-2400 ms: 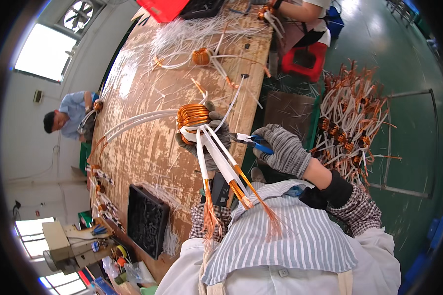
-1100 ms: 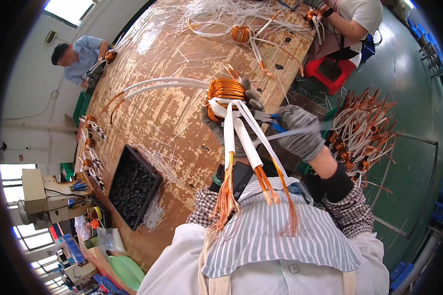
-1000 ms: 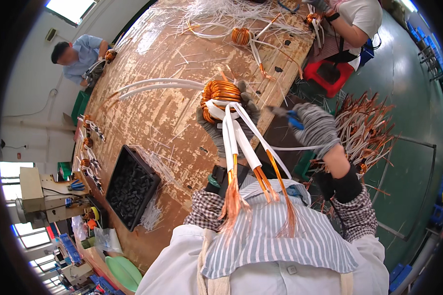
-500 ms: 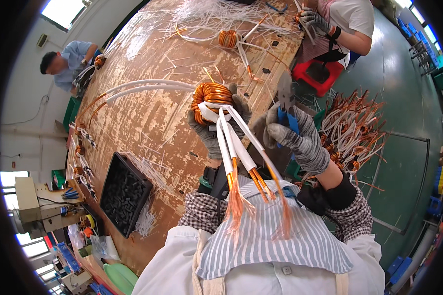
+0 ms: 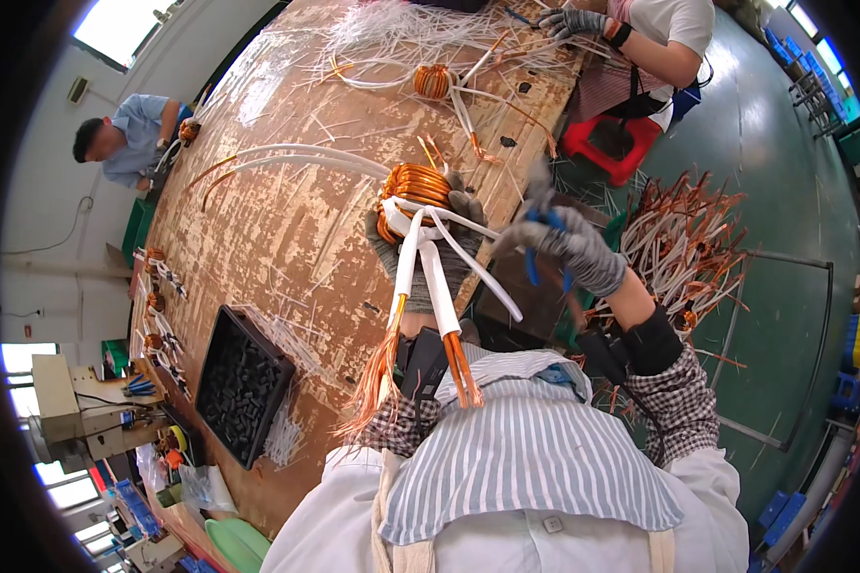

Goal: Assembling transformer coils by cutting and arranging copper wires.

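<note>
My gloved left hand cups a toroidal copper coil from below and behind. White-sleeved leads hang from the coil towards me, with bare copper strands fanned out at their ends. Two longer sleeved leads stretch away left over the table. In my gloved right hand are blue-handled pliers, their jaws up and blurred. One white lead runs from the coil to the fingers of this hand; whether they grip it is hidden. A thin white sleeve dangles between the hands.
A black tray of small black pieces stands at left. Another coil lies farther off near heaped white scraps. Many coils with copper-ended leads are piled at right. Two people work at the table's far sides; a red stool stands beyond.
My right hand has moved slightly left and up, turning the pliers. The hanging leads have swung left and spread apart, and one now runs to my right hand. The far-right person's hand moved left.
</note>
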`<state>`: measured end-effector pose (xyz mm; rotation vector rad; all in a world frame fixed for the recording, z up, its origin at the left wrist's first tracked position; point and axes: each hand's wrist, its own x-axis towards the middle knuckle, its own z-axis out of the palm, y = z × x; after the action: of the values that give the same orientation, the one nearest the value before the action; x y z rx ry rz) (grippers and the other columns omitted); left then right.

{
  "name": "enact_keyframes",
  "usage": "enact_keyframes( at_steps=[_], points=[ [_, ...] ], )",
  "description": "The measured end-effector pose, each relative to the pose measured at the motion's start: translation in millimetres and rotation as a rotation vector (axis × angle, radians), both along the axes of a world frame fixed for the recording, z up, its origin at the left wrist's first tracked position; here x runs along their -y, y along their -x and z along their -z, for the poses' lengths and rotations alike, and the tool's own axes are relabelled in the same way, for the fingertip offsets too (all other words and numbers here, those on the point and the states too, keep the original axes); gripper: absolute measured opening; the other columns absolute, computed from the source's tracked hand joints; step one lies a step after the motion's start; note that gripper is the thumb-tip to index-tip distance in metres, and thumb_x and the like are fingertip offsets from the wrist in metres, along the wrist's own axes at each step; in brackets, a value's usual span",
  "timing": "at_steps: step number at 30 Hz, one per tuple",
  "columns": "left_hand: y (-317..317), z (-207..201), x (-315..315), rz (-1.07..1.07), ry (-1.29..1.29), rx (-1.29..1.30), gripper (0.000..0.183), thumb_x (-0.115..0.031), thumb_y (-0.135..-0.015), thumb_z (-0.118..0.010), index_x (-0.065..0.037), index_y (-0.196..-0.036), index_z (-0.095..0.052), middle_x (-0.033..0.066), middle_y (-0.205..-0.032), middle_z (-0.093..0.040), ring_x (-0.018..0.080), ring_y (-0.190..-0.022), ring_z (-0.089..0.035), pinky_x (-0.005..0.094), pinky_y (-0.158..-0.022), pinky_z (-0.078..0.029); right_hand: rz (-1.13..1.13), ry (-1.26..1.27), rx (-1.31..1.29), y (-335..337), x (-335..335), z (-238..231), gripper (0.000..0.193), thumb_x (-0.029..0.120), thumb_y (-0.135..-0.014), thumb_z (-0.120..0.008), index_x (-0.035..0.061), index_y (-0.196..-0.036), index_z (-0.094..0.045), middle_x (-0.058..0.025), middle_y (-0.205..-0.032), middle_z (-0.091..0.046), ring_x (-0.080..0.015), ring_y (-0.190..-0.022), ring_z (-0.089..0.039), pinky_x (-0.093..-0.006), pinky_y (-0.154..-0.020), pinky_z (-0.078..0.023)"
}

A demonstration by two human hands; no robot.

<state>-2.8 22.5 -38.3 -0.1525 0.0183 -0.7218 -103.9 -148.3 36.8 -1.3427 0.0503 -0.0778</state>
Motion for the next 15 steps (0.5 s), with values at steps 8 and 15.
enact_keyframes(
  at_steps=[8,15],
  points=[
    [37.3,51.7,-35.4,-0.203,-0.101,0.125,0.079,-0.051,-0.072,-0.061,0.0,-0.125,-0.033,0.0202,-0.118,-0.045,0.0292,-0.098,-0.052,0.0365,-0.093,-0.043,0.322,1.735,0.043,-10.6,-13.1,-42.3,0.042,0.028,-0.068,-0.062,-0.0011,-0.098,-0.058,-0.0153,-0.085,-0.056,-0.0285,-0.084,-0.054,-0.0381,-0.078,-0.042],
    [-49.2,87.1,-3.6,-0.391,-0.18,0.228,0.079,-0.051,-0.072,-0.061,0.0,-0.125,-0.033,0.0202,-0.117,-0.045,0.0294,-0.097,-0.052,0.0359,-0.092,-0.043,0.421,1.79,0.157,-13.1,-27.9,-43.8,0.04,0.028,-0.064,-0.062,0.001,-0.094,-0.059,-0.015,-0.087,-0.055,-0.0296,-0.085,-0.053,-0.0407,-0.079,-0.04]
  ],
)
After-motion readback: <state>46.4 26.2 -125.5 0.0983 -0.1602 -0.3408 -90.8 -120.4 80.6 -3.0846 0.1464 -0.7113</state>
